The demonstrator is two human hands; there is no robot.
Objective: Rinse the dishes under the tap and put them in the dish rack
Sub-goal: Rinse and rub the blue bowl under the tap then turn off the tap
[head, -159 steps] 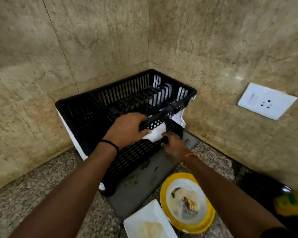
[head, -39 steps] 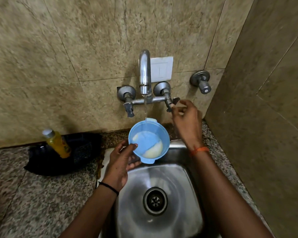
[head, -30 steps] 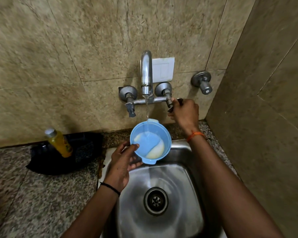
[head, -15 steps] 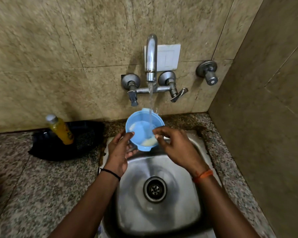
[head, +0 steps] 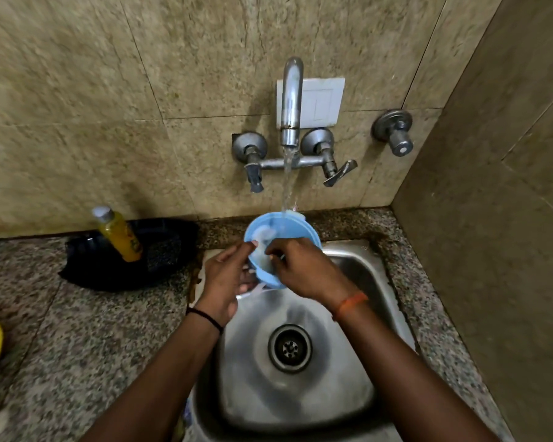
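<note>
From the head camera, looking down, a small blue bowl point(head: 281, 240) is held up over the back edge of the steel sink point(head: 358, 282), right under the tap point(head: 291, 100). Water point(head: 286, 183) runs from the tap and lands inside the bowl near its far rim. The bowl sits there, I think, so the water can wash the mess out and then fall into the sink and down the drain point(head: 290, 348). The left hand point(head: 227, 279) wraps around the bowl's left side, thumb on the rim and fingers curled under, so it grasps the bowl and keeps it from slipping. The right hand point(head: 304, 269) reaches into the bowl with bent fingers touching the inside; it looks like it is rubbing the dirt away, and it grips nothing that I can see. The bowl is light blue plastic, round, with a little lip at the far side. Pale, cloudy stuff swirls inside, so it seems not clean yet. The dish rack is not in view.
</note>
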